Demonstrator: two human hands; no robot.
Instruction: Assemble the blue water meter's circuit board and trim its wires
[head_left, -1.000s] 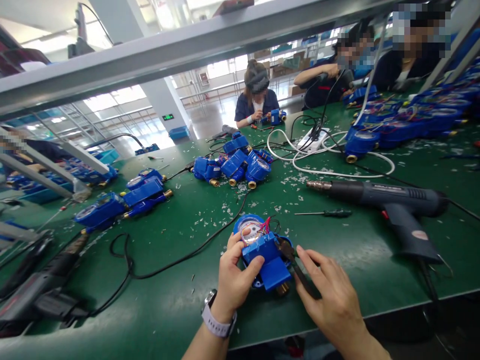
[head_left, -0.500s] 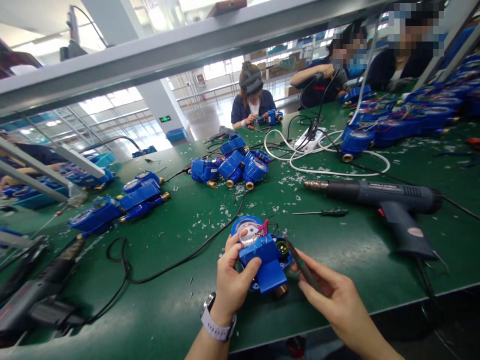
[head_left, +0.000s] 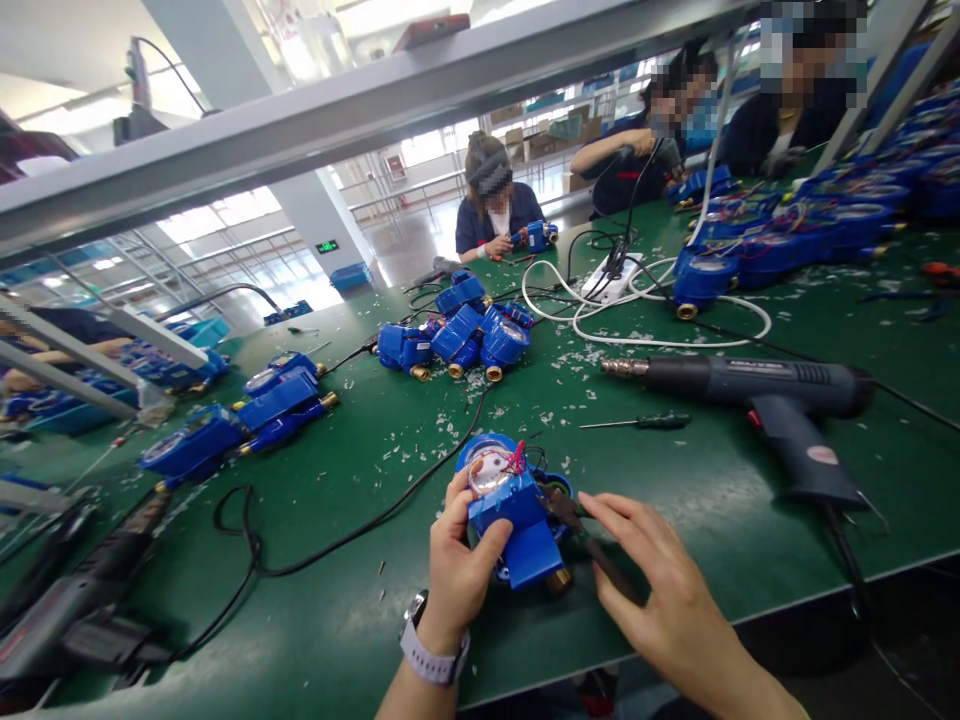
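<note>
My left hand [head_left: 466, 560], with a watch on its wrist, grips a blue water meter [head_left: 517, 510] just above the table's near side. Its thumb presses on the blue housing and the fingers wrap the round clear dial. Red and dark wires stick up at the top, and a brass fitting [head_left: 559, 580] shows below. In my right hand [head_left: 660, 570] is a pair of dark pliers [head_left: 616, 572], its handles spread between thumb and fingers. The pliers' jaws reach into the meter's right side, beside the round opening; what they touch there I cannot make out.
A heat gun [head_left: 757, 385] and a screwdriver [head_left: 637, 422] lie to the right. Another heat gun [head_left: 82, 590] is at left, its black cable crossing the table. More blue meters [head_left: 457, 335] sit in groups. A white power strip [head_left: 611, 278] lies further back. Co-workers sit across the table.
The pliers have turned from upright along the meter's right edge to pointing left into it, with handles opened wider. My right fingers have spread. The view has shifted slightly.
</note>
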